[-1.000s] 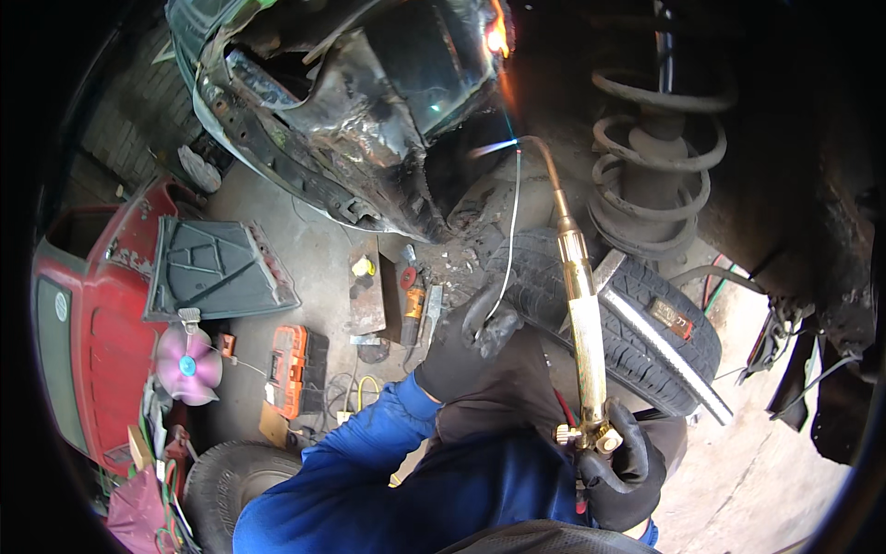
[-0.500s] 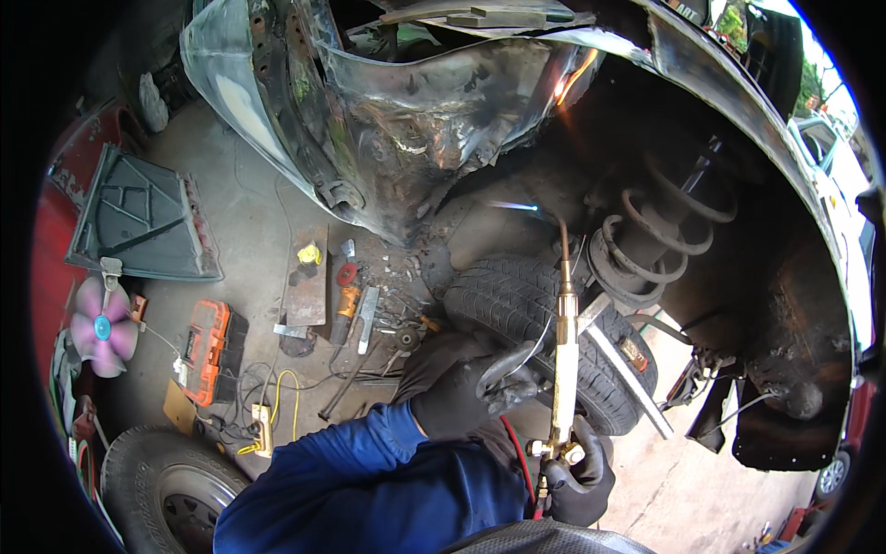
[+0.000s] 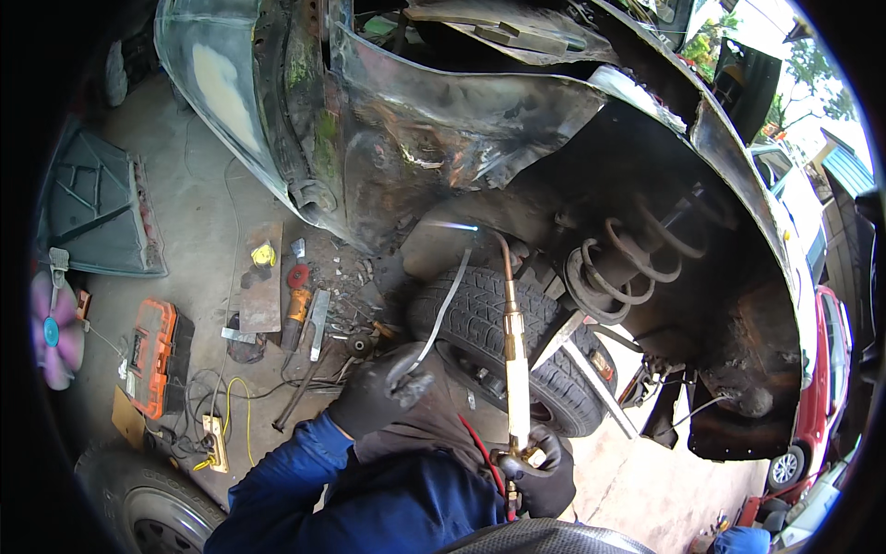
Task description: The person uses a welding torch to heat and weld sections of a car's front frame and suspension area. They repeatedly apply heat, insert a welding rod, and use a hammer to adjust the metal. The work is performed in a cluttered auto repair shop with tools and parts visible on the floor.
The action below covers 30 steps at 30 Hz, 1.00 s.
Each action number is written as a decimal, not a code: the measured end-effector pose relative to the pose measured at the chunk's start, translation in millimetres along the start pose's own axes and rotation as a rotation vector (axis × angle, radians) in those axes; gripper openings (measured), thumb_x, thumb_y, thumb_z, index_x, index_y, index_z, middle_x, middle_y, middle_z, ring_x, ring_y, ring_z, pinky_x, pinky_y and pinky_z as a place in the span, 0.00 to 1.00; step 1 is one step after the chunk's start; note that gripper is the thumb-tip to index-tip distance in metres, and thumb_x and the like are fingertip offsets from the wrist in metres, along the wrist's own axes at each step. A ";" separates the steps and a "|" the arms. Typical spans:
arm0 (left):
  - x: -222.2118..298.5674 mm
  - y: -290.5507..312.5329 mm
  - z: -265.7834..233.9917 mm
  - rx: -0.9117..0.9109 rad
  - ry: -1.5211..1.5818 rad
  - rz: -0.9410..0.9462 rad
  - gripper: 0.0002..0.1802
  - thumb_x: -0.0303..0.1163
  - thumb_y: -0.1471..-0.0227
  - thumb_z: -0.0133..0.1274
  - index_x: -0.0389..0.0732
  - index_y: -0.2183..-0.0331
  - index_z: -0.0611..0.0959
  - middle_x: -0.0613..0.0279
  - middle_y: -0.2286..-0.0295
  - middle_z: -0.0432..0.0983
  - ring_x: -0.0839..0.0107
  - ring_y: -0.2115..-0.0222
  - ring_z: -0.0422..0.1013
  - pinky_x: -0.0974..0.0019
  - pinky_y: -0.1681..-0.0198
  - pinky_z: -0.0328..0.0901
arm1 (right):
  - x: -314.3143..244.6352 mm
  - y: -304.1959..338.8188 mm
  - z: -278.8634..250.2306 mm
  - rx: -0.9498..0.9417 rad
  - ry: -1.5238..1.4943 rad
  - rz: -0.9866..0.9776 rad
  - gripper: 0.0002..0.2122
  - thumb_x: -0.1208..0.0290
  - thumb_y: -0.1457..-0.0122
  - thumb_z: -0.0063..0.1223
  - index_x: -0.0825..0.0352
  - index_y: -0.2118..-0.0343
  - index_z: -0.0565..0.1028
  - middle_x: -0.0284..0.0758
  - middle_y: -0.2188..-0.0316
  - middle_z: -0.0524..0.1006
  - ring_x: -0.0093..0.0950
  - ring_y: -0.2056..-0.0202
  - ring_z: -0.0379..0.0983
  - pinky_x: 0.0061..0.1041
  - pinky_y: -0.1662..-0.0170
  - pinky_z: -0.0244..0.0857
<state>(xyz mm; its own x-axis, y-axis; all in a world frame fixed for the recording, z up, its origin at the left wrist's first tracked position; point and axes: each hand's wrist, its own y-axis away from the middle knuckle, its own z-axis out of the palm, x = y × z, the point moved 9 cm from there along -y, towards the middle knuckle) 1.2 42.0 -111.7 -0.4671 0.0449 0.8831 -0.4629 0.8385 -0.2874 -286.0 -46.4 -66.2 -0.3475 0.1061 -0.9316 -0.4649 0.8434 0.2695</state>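
Observation:
My right hand (image 3: 546, 475), in a black glove, is wrapped round the base of a gas torch (image 3: 518, 379) near its brass valves. The torch stands upright in view, and its bent copper tip sends a thin blue flame (image 3: 452, 225) to the left. In my black-gloved left hand (image 3: 380, 392) a thin grey filler rod (image 3: 449, 300) is pinched, its upper end just below the flame. Beyond the flame hangs a scorched, ragged car body panel (image 3: 415, 148); the flame appears apart from it. A red hose (image 3: 482, 452) runs by the torch base.
A loose tyre (image 3: 471, 305) lies under the wheel arch, beside a coil spring (image 3: 618, 268). On the floor to the left are an angle grinder (image 3: 296, 314), an orange toolbox (image 3: 159, 355), a power strip (image 3: 215, 441), cords and a spinning fan (image 3: 53, 331).
The view has shifted, moving floor objects leftward. My left hand has moved away from the torch, and the rod now slants toward the flame. An orange glow at the panel's right edge has gone.

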 end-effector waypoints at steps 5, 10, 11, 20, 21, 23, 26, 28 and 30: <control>-81.6 25.1 -40.5 0.174 -0.241 -0.164 0.29 0.41 0.33 0.62 0.35 0.38 0.81 0.38 0.51 0.85 0.44 0.52 0.84 0.49 0.50 0.77 | 7.3 -9.9 14.7 -0.042 0.227 -0.103 0.25 0.77 0.46 0.77 0.71 0.47 0.77 0.32 0.58 0.82 0.20 0.59 0.78 0.24 0.53 0.74; -179.0 67.2 -33.1 0.151 -0.527 -0.285 0.30 0.45 0.32 0.59 0.42 0.35 0.80 0.35 0.61 0.85 0.36 0.60 0.82 0.39 0.57 0.75 | 22.4 -19.9 25.9 -0.190 0.411 -0.230 0.27 0.69 0.40 0.75 0.70 0.41 0.74 0.41 0.52 0.81 0.29 0.54 0.79 0.31 0.50 0.74; -200.1 79.9 -27.6 0.129 -0.563 -0.323 0.30 0.46 0.32 0.59 0.43 0.35 0.79 0.35 0.63 0.85 0.35 0.62 0.82 0.37 0.58 0.75 | 24.2 -16.9 28.0 -0.276 0.262 -0.242 0.28 0.69 0.38 0.73 0.70 0.38 0.73 0.41 0.50 0.81 0.28 0.53 0.79 0.30 0.49 0.75; -346.6 208.1 -0.5 -0.212 -0.844 -0.617 0.33 0.49 0.31 0.56 0.46 0.32 0.76 0.35 0.58 0.85 0.35 0.59 0.81 0.36 0.56 0.74 | 49.7 -9.5 52.8 -0.520 0.570 -0.446 0.27 0.62 0.33 0.67 0.59 0.32 0.77 0.42 0.55 0.81 0.39 0.56 0.82 0.38 0.50 0.76; -353.0 211.3 5.6 -0.321 -0.923 -0.517 0.33 0.50 0.31 0.55 0.45 0.32 0.76 0.35 0.58 0.85 0.35 0.59 0.81 0.37 0.56 0.74 | 51.9 -12.7 64.2 -0.534 0.639 -0.556 0.24 0.61 0.34 0.66 0.57 0.36 0.80 0.39 0.57 0.81 0.39 0.59 0.81 0.38 0.54 0.76; -366.2 229.5 15.8 -0.610 -1.117 -0.352 0.34 0.52 0.30 0.53 0.42 0.32 0.76 0.35 0.57 0.84 0.36 0.58 0.81 0.39 0.55 0.74 | 68.6 -26.0 85.0 -0.564 0.695 -0.576 0.19 0.60 0.33 0.61 0.59 0.42 0.81 0.41 0.58 0.81 0.42 0.59 0.82 0.42 0.56 0.76; -391.0 250.9 -16.5 -0.256 -0.718 -0.668 0.31 0.53 0.35 0.54 0.36 0.44 0.81 0.30 0.58 0.84 0.31 0.56 0.80 0.35 0.50 0.73 | 80.7 -39.2 111.7 -0.482 0.832 -0.686 0.17 0.57 0.32 0.58 0.58 0.45 0.82 0.41 0.60 0.80 0.41 0.61 0.82 0.42 0.59 0.76; -405.4 261.8 -24.3 -0.263 -0.785 -0.716 0.31 0.54 0.34 0.53 0.35 0.46 0.82 0.31 0.51 0.83 0.33 0.53 0.81 0.37 0.47 0.73 | 84.9 -39.1 126.8 -0.457 0.910 -0.761 0.18 0.56 0.31 0.58 0.58 0.44 0.82 0.40 0.60 0.81 0.41 0.60 0.83 0.42 0.59 0.77; -407.7 263.4 -21.7 -0.290 -0.775 -0.581 0.31 0.53 0.34 0.53 0.35 0.46 0.83 0.28 0.49 0.82 0.33 0.53 0.81 0.37 0.46 0.73 | 98.1 -44.9 135.6 -0.499 0.925 -0.642 0.19 0.56 0.31 0.58 0.54 0.41 0.81 0.41 0.57 0.81 0.42 0.59 0.83 0.44 0.58 0.77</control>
<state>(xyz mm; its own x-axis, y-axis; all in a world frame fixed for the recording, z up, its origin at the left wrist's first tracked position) 86.0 256.3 -539.4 -0.6359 -0.6909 0.3439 -0.6215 0.7226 0.3025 -188.8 -2.4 -202.7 -0.2924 -0.8377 -0.4612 -0.9539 0.2896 0.0788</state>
